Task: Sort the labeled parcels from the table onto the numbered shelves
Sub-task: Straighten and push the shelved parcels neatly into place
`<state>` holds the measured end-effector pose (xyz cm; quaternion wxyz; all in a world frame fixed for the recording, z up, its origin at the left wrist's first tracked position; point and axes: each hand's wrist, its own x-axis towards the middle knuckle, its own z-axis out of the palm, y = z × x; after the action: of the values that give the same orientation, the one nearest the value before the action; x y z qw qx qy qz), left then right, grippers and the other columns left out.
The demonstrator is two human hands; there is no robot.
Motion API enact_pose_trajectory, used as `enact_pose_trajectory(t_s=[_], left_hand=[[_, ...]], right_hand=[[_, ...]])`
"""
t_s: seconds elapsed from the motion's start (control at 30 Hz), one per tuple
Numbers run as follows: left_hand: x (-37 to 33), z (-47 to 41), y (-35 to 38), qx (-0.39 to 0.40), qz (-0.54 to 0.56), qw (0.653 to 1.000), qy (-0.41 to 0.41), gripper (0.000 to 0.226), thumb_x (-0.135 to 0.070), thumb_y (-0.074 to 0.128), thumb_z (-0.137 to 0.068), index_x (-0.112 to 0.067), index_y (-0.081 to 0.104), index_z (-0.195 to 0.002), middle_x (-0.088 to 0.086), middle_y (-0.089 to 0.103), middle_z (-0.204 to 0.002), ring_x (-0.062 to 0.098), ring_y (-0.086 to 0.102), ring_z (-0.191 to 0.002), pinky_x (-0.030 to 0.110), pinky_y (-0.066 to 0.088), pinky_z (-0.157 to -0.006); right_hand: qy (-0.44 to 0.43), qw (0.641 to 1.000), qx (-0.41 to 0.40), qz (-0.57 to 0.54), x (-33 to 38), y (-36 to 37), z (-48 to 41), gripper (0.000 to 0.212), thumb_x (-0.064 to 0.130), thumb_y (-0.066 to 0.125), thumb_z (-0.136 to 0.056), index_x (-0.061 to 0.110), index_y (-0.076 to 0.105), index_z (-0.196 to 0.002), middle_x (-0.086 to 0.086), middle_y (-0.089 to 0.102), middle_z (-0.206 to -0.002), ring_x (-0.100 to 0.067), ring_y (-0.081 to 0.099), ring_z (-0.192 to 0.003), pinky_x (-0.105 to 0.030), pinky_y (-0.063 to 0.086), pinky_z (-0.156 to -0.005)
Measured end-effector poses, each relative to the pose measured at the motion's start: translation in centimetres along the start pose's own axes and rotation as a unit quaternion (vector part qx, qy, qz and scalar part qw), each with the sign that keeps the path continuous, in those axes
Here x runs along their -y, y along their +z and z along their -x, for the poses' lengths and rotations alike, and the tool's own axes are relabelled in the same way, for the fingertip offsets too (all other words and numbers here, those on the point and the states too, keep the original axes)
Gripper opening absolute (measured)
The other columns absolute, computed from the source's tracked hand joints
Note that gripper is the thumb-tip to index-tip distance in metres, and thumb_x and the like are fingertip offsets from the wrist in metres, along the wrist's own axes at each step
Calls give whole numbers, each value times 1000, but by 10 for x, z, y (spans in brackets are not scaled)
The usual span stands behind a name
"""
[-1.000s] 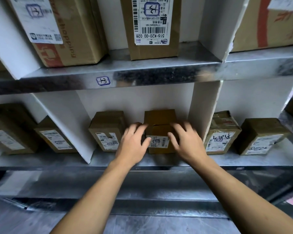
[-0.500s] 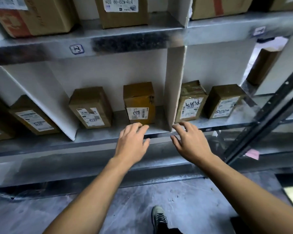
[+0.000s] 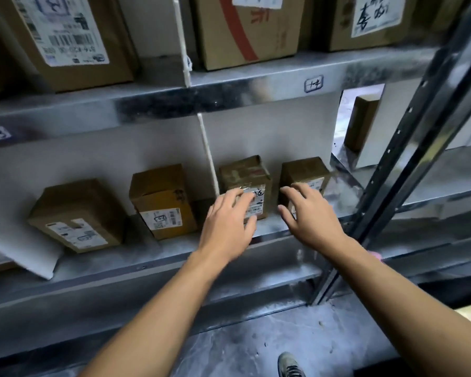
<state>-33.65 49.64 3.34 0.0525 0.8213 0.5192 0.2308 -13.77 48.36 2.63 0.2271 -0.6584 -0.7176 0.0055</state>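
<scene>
A metal shelving rack (image 3: pixel 229 96) fills the view, its two shelves split by white dividers (image 3: pixel 208 153). The upper shelf holds large cardboard boxes (image 3: pixel 65 42), and a handwritten tag (image 3: pixel 313 84) is stuck to its front edge. On the lower shelf (image 3: pixel 272 229) stand four small labeled parcels: two left of the divider (image 3: pixel 76 216) (image 3: pixel 162 200) and two right of it. The left hand (image 3: pixel 226 221) covers the front of the taped parcel (image 3: pixel 245 172) just right of the divider, fingers (image 3: pixel 242 197) spread loosely and grasping nothing. The right hand (image 3: pixel 310 213) reaches toward the rightmost parcel (image 3: pixel 305 170), fingers likewise released. A shoe (image 3: pixel 290 365) shows on the floor below.
</scene>
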Motion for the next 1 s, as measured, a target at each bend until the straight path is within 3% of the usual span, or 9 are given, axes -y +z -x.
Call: enact_pose_trajectory(t_s=[0.1,0.27,0.4,0.47,0.67,0.87,1.0], left_hand=[[-14,-30,11,-35,14,999,-15,49,-29,61,-91,-17,52,-138,7,48,-140,26,42,-130,44,37,-110],[-26,-59,29,-63,-1,995,-83,49,-25,63,-90,-13,54,-136,15,51,-132,35,47,-116,44,40,-104],[-27,-70,35,-56,-17,985,-163,52,-29,61,-91,-19,50,-141,17,42,-144,42,42,-120,49,38,-105],[-25,-73,38,-54,-26,980,-192,55,-32,61,-91,-23,47,-144,15,34,-151,41,36,-128,52,35,-108],[-13,-80,46,-63,-14,971,-229,57,-27,66,-89,-18,49,-143,20,35,-149,45,37,-132,47,29,-112],[-3,-81,51,-75,33,970,-229,49,-21,69,-87,-21,58,-135,19,39,-146,42,41,-131,48,34,-113],[-4,-81,51,-83,59,969,-224,44,-22,70,-88,-21,62,-132,17,41,-146,38,43,-131,43,34,-114]], right_hand=[[-31,1000,-1,5,-24,-7,-28,41,30,65,-93,11,60,-129,-15,60,-122,-39,59,-107,-47,53,-87],[-67,997,22,7,-42,-5,-65,35,30,69,-89,8,63,-116,-19,62,-102,-44,60,-88,-48,54,-71],[-100,992,72,-18,-43,-4,-86,44,35,62,-95,16,57,-134,-14,58,-134,-41,56,-117,-46,49,-92],[-115,990,82,-26,-43,-2,-95,47,37,60,-96,20,53,-140,-9,55,-140,-37,51,-126,-44,45,-98],[-153,984,86,-2,-42,8,-108,47,41,61,-93,24,56,-137,-6,59,-133,-33,50,-128,-46,36,-108],[-149,983,103,-12,-45,17,-109,45,45,59,-91,27,59,-132,-3,64,-126,-33,56,-122,-49,41,-104],[-137,985,103,-22,-48,18,-107,44,42,59,-94,27,57,-136,-4,65,-129,-33,55,-124,-50,37,-109]])
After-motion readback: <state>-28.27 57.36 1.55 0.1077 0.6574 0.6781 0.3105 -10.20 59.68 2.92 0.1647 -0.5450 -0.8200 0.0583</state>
